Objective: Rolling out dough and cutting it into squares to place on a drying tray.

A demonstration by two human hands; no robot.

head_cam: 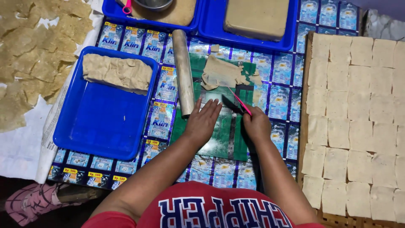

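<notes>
We had our left hand (203, 121) flat, fingers spread, pressed on the green cutting mat (219, 135) beside the rolling pin (183, 71). Our right hand (256, 124) was closed around a pink-handled knife (240, 101), blade on the mat, just below the dough scraps (221, 72).

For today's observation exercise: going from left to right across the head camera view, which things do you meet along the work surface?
Pile of thin dried sheets → blue tray holding a dough slab → rolling pin → left hand flat on the green mat → right hand holding a pink-handled knife → rack of cut dough squares.
</notes>
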